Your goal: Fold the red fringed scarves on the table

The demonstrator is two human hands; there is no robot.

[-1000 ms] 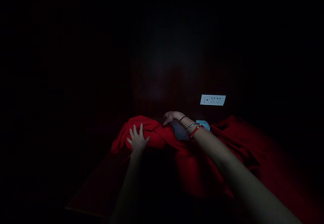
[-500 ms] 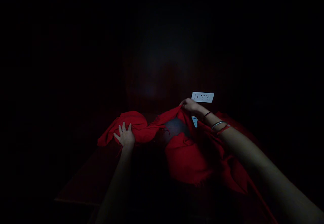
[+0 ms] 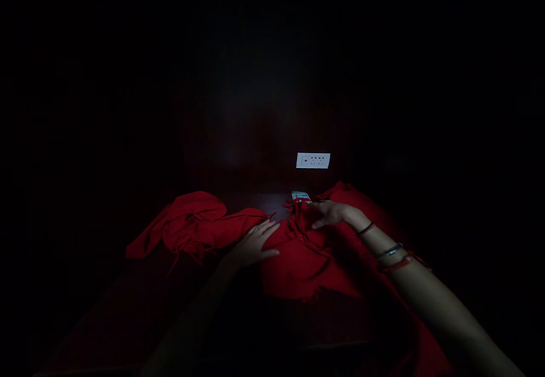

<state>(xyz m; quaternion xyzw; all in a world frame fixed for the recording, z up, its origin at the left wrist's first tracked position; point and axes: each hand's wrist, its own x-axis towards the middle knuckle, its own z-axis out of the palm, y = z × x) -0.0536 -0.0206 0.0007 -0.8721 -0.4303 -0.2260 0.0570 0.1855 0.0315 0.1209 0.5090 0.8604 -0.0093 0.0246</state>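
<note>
A red fringed cloth [image 3: 298, 269], like a shawl or scarf, lies crumpled on the dark table. My left hand [image 3: 253, 245] rests flat at its near-left part, fingers stretched out. My right hand [image 3: 334, 213] is over the gathered folds in the middle, its fingers extended and apart, no cloth pinched in them that I can see. To the left lies a bunched red cloth [image 3: 193, 218] with loose tassels; I cannot tell whether it is the same piece. Dim light hides the folds under my right forearm.
A white socket plate [image 3: 313, 160] is on the dark wall behind. A small pale, printed item [image 3: 300, 196] lies at the back, partly covered by red tassels. The table's surface [image 3: 266, 200] shows greyish there. Deep darkness hides the surroundings.
My left hand has moved right, from the left bunch to the middle cloth. My right hand has lowered and let go of the raised edge, which now lies down. The view has shifted slightly.
</note>
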